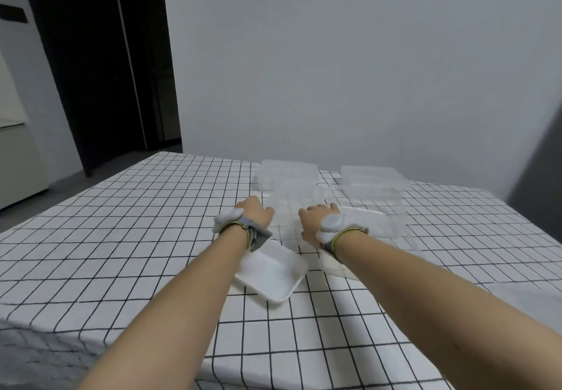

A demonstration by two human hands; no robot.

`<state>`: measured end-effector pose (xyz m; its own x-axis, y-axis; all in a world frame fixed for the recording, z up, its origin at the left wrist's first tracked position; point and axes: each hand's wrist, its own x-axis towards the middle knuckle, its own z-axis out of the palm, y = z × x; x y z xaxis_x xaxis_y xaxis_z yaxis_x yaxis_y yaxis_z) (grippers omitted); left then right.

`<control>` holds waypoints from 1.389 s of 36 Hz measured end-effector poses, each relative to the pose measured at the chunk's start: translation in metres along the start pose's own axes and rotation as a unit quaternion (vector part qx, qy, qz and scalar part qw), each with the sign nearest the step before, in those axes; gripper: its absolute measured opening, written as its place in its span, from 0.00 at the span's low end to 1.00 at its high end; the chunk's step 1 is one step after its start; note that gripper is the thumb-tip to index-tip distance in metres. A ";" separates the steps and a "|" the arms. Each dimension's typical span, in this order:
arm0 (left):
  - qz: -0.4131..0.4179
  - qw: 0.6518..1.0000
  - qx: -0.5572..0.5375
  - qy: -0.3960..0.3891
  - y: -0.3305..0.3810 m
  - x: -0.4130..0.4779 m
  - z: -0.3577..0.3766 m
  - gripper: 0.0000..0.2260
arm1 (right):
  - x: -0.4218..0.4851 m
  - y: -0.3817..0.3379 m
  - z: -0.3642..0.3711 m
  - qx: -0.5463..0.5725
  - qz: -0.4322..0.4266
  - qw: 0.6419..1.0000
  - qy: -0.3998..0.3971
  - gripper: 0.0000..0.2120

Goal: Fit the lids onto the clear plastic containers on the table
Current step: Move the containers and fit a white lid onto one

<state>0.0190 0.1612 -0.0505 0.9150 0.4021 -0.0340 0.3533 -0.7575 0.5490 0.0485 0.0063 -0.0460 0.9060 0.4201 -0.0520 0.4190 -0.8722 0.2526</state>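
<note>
A: Left hand [257, 213] curled, grip unclear; white lid [270, 271] at six o'clock under that wrist.

B: Right hand [319, 222] grip unclear too. Clear container [296, 204] sits between them, twelve o'clock, equally near.

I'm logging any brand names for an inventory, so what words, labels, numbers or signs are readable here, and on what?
None can be read.
Clear plastic containers: no label or embossed text visible; blurred.
White tray: plain.
Wrist bands on the left hand and right hand: no readable marking.
Checked tablecloth: grid lines only.
</note>
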 end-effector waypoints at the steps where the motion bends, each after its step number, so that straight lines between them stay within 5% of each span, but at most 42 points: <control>1: 0.001 1.000 -0.010 0.000 0.001 0.000 0.000 0.09 | 0.001 -0.002 -0.001 -0.009 -0.004 1.000 0.006 0.13; 6: -0.007 0.997 -0.074 -0.001 0.000 0.011 0.007 0.18 | 0.007 -0.001 -0.006 -0.047 -0.033 0.998 0.022 0.10; 11: -0.035 0.969 -0.244 0.012 0.000 0.006 -0.002 0.26 | 0.003 0.010 -0.018 0.083 -0.029 0.991 0.100 0.14; 15: -0.027 0.934 -0.356 -0.007 0.005 -0.005 -0.009 0.24 | -0.005 0.008 -0.036 0.209 -0.013 0.961 0.180 0.13; 19: -0.027 0.858 -0.512 -0.010 0.016 -0.019 -0.014 0.21 | -0.013 -0.002 -0.049 0.255 0.011 0.938 0.233 0.13; 29: 0.153 0.924 -0.343 0.073 0.029 -0.045 -0.026 0.61 | -0.031 0.000 -0.083 0.387 0.035 0.869 0.306 0.14; 34: 0.177 0.920 -0.313 0.153 0.025 -0.047 -0.039 0.55 | -0.036 0.006 -0.090 0.478 0.021 0.808 0.344 0.16; 40: 0.191 0.927 -0.300 0.119 0.025 -0.053 -0.055 0.54 | -0.049 0.011 -0.104 0.607 0.018 0.715 0.346 0.15; 47: 0.176 0.943 -0.272 0.079 0.029 -0.062 -0.069 0.50 | -0.051 0.020 -0.103 0.651 0.033 0.694 0.305 0.21; 50: 0.133 0.917 -0.372 0.061 0.032 -0.065 -0.072 0.49 | -0.056 0.019 -0.102 0.712 -0.029 0.668 0.214 0.16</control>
<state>-0.0433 0.1478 0.0297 0.9050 0.3426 0.2523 -0.1512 -0.2953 0.9434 -0.0001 -0.0087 0.0600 0.9133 0.2307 0.3357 0.3612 -0.0780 -0.9292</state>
